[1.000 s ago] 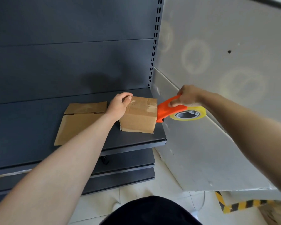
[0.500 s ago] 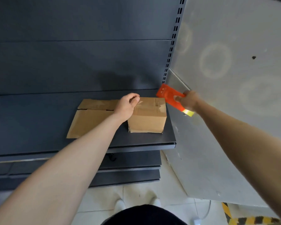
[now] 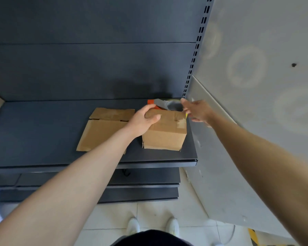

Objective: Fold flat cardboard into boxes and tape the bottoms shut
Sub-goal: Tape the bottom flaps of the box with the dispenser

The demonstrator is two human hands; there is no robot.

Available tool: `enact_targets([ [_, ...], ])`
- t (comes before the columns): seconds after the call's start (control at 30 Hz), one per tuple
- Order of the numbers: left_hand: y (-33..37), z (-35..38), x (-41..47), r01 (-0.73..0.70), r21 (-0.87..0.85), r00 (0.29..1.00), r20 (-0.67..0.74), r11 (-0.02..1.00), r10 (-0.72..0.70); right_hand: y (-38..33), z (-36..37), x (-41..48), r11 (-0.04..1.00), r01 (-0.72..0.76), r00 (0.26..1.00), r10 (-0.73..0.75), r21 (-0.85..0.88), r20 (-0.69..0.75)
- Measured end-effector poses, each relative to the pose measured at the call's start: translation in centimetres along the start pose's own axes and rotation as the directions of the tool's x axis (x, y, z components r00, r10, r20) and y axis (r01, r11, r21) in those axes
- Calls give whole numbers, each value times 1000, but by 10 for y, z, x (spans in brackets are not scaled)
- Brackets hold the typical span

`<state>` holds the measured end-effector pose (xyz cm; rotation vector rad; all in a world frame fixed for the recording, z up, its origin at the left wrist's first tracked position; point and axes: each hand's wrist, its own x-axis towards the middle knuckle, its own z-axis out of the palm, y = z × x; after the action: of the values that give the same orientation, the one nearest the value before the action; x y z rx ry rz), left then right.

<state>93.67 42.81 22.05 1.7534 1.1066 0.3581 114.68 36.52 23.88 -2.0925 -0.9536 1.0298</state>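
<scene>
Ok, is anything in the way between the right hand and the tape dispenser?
Nothing visible. The right hand is right at the tape dispenser, which lies on the shelf behind the box. The box, held by the left hand, stands in front of it, not between.

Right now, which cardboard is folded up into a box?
The box gripped by the left hand, at the right end of the shelf. It stands with walls; the flat cardboard beside it lies unfolded.
</scene>
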Motion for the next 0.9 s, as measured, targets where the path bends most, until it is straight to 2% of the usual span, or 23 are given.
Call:
enact_targets([
  [0.07,2,1,-2,74,-12,997,-13,997,-74,-2,-4,-16,991,-120,981,128,-63,146],
  [0.13,4,4,-3,194,8,980,-53,981,-193,4,0,-28,980,-168,951,189,-102,245],
  [0.27,4,9,-3,322,-13,942,-93,947,-322,7,13,-41,987,-151,966,135,57,221],
  [0.47,10,10,-13,344,-118,930,-90,932,-355,0,19,-52,947,-235,955,183,220,233],
  [0.57,9,6,-17,340,-244,933,-32,908,-358,-1,16,-59,929,-295,932,228,223,281],
  [0.67,15,-4,-25,345,-356,920,-53,868,-387,-4,8,-59,921,-323,911,240,218,336],
  [0.77,26,-14,-28,326,-495,889,-129,805,-439,-20,8,-64,919,-301,933,227,256,280],
  [0.9,37,-23,-30,198,-550,882,-261,811,-392,-35,16,-61,958,-224,970,201,178,138],
])
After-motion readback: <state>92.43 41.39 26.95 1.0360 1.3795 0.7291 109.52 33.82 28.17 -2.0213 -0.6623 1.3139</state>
